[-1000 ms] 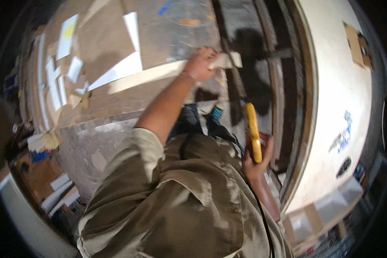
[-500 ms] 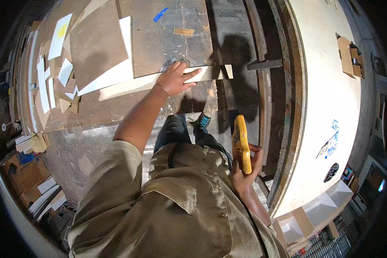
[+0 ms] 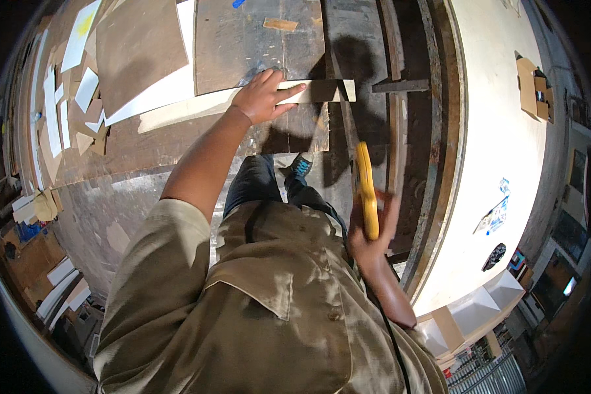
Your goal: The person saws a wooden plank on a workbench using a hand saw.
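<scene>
A long pale wooden strip (image 3: 190, 110) lies across the worn brown workbench (image 3: 243, 56), its right end jutting past the bench edge. My left hand (image 3: 264, 98) presses flat on the strip, fingers spread. In my right hand (image 3: 376, 226) is a handsaw with a yellow handle (image 3: 365, 184), gripped with the fingers wrapped round it. The thin saw blade (image 3: 347, 111) reaches away from me and crosses the strip close to its overhanging end. Whether the teeth have cut into the wood is too small to tell.
Brown and white board sheets (image 3: 141, 56) and several offcuts (image 3: 85, 88) lie on the bench's left. A small wood scrap (image 3: 280, 24) and a blue object (image 3: 238, 3) are farther off. At right stands a large pale panel (image 3: 492, 151) with a cardboard box (image 3: 532, 88) on it.
My right hand has pushed the saw forward, away from me, along the strip's overhanging end. My left hand stays on the strip. The whole view has shifted slightly.
</scene>
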The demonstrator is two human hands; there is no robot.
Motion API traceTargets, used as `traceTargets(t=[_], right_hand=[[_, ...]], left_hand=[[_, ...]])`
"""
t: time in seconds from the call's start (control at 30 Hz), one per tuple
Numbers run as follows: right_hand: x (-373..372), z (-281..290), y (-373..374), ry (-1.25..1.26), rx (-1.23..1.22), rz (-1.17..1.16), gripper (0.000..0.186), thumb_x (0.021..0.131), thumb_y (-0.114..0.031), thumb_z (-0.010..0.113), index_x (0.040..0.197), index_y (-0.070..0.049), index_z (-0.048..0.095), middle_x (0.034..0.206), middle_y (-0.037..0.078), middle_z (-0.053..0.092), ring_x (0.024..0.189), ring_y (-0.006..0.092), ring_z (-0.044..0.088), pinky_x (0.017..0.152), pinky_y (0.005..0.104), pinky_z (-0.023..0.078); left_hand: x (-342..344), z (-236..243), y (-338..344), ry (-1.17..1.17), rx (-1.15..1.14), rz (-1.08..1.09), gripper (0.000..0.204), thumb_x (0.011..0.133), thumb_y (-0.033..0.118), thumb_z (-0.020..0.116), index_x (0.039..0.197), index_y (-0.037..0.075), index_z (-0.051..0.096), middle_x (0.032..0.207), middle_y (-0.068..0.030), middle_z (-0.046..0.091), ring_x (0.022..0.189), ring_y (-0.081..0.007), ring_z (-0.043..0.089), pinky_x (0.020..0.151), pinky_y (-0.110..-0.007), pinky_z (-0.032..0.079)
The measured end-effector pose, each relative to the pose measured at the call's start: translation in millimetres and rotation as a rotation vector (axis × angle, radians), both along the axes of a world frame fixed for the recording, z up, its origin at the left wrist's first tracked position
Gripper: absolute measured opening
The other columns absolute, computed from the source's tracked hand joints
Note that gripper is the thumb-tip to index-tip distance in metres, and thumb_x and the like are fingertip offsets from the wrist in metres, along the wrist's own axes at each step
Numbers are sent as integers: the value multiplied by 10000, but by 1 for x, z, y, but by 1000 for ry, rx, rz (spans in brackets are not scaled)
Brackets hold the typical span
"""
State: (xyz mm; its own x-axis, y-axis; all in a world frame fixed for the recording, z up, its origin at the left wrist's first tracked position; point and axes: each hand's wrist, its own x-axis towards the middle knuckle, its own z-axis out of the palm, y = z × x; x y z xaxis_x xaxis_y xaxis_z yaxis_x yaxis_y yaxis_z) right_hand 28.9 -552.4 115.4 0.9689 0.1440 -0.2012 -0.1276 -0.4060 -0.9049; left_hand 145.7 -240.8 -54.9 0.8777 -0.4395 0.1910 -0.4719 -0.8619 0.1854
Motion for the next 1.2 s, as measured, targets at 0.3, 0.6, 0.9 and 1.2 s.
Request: traceTargets(t=[0.3, 0.6, 0.9, 1.2], right_hand=[[-4, -5, -7, -30, 4, -29, 470, 881, 69, 603, 1292, -17, 391, 902, 90, 609, 721, 143, 603, 652, 267, 489], [11, -3, 1, -25, -17, 51, 384, 900, 81, 571, 1216, -17, 376, 952, 115, 618, 750, 100, 617, 629, 229, 472], [18, -6, 7, -1, -52, -1, 481, 836, 105, 558, 1269, 2, 375, 899, 69, 578, 735, 109, 591, 643, 246, 489], [54, -22, 14, 58, -29, -106, 370, 916, 43, 622, 1230, -16, 435, 959, 87, 576, 820, 127, 579, 699, 244, 476]], left_hand=[[1, 9, -1, 57, 13, 16, 602, 896, 419, 685, 1467, 369, 498, 1007, -98, 489, 962, -276, 493, 875, -379, 476], [-1, 14, -1, 262, 51, 69, 571, 927, 424, 651, 1469, 399, 472, 1107, -86, 481, 1077, -266, 479, 986, -380, 450], [-2, 8, -5, 161, 48, 41, 553, 910, 429, 665, 1441, 372, 523, 1087, -86, 493, 1060, -267, 486, 958, -370, 456], [4, 1, -8, 81, 21, 26, 605, 887, 416, 697, 1459, 391, 500, 1074, -99, 511, 1038, -276, 498, 928, -375, 474]])
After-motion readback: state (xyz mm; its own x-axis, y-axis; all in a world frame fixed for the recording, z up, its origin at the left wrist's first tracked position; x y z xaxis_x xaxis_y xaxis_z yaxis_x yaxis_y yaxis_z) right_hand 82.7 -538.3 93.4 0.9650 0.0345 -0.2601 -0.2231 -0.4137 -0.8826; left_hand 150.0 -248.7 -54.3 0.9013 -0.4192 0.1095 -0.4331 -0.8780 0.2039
